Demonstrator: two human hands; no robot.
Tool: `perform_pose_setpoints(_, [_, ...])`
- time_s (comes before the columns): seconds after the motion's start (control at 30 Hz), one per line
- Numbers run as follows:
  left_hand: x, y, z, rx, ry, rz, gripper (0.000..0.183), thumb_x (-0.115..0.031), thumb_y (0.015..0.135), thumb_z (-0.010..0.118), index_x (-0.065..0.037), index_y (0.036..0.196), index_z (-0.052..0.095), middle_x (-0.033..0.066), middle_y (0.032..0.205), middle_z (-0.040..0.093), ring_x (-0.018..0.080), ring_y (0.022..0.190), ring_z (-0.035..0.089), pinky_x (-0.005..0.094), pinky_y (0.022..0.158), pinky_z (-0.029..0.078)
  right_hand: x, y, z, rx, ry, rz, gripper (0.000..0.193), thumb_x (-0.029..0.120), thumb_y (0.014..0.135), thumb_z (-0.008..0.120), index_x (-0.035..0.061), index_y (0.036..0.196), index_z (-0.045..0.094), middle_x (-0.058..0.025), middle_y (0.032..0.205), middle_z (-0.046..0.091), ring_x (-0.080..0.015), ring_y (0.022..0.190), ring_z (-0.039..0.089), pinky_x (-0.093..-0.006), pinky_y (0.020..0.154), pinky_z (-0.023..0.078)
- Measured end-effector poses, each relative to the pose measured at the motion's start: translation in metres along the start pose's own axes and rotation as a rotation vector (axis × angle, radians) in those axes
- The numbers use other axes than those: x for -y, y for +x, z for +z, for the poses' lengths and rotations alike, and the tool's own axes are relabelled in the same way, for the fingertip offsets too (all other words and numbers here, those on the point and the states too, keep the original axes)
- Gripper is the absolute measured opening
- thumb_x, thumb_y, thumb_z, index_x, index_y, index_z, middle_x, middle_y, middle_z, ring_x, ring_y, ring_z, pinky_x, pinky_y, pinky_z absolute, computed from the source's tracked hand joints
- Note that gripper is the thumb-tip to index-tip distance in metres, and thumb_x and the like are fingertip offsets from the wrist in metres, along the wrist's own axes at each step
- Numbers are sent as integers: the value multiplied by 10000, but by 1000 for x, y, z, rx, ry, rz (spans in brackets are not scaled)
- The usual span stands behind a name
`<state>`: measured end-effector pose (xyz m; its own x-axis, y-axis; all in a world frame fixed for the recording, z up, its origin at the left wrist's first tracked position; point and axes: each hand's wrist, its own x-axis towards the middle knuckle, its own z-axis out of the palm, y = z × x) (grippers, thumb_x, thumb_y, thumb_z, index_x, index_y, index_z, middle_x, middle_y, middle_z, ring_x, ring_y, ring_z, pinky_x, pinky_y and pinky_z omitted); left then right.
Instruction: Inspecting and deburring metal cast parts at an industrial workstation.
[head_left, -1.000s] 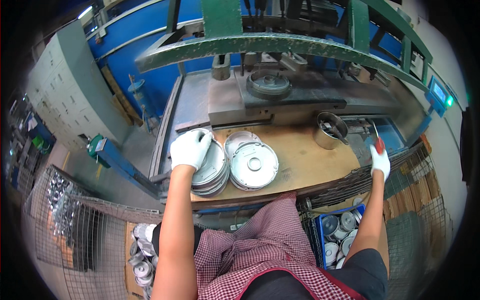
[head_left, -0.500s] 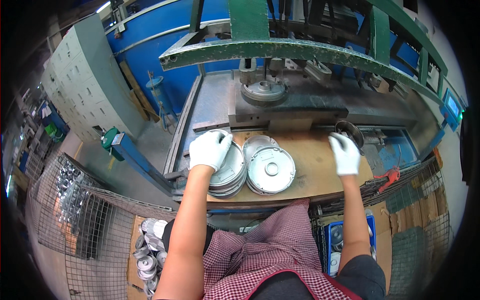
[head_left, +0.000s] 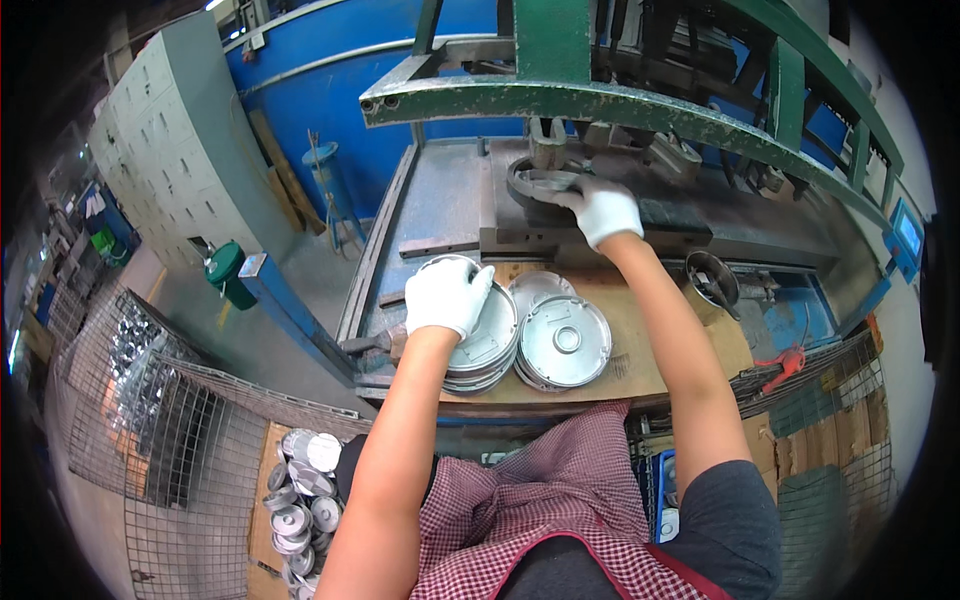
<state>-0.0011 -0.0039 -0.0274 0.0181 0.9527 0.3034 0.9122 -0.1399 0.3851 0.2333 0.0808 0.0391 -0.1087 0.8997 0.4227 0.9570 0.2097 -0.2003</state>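
Note:
My left hand point(head_left: 446, 298), in a white glove, rests on the left stack of round metal covers point(head_left: 497, 325), fingers curled over the top cover's far left side. Beside it stands another stack of silvery round covers point(head_left: 567, 341) with a raised ring in the middle of the top one. My gloved right hand point(head_left: 606, 212) reaches to the machine's round fixture point(head_left: 516, 184). Its fingers are closed at the edge of a round metal cover point(head_left: 552, 184), which looks tilted in the fixture; the fingertips are partly hidden.
A green steel frame point(head_left: 620, 104) crosses above the machine bed. A metal can point(head_left: 711, 283) stands at the table's right, near a red-handled tool point(head_left: 783, 369). Wire-mesh baskets flank me; loose metal parts point(head_left: 303, 500) lie at lower left. A blue post point(head_left: 290, 315) stands left.
My right hand has moved from beside the can, left and away from me, onto the cover in the fixture. That cover now looks tilted. My left hand stays on its stack; the view has shifted slightly.

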Motion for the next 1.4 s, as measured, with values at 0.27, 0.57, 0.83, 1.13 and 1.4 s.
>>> perform_pose_setpoints(0.27, [-7,-10,-21,-722,-431,136,238,-249,878,636,-43,967,716,160,883,684,310,821,655,385,753,508,-9,-169,0,-279,52,-379,225,294,744,739,88,826,704,-117,674,635,-300,599,583,-416,615,402])
perform_pose_setpoints(0.57, [-24,-100,-43,-197,40,428,333,-345,702,773,-48,837,700,150,804,657,346,760,634,434,689,491,-29,-227,28,-261,57,-325,333,338,757,756,87,970,708,-75,597,586,-261,536,576,-398,561,441])
perform_pose_setpoints(0.83, [-32,-70,-41,-307,-8,547,237,-226,713,748,-43,831,654,158,777,624,355,715,608,439,645,482,-141,-232,-23,-439,-57,215,364,321,842,720,54,1088,692,-136,769,638,-318,696,607,-432,682,482])
perform_pose_setpoints(1.13, [-68,84,18,-265,50,721,218,-242,736,733,-62,843,676,155,806,623,361,778,614,440,685,487,-249,-247,-9,-56,-160,827,544,557,914,516,65,1063,694,-208,1037,678,-386,987,633,-448,872,482])
perform_pose_setpoints(1.4, [-86,157,60,-202,-79,586,195,-247,817,679,-68,892,707,165,911,646,363,910,608,440,810,480,-255,-248,8,-250,-249,780,473,504,918,530,78,872,731,-156,841,705,-343,789,669,-437,766,504])
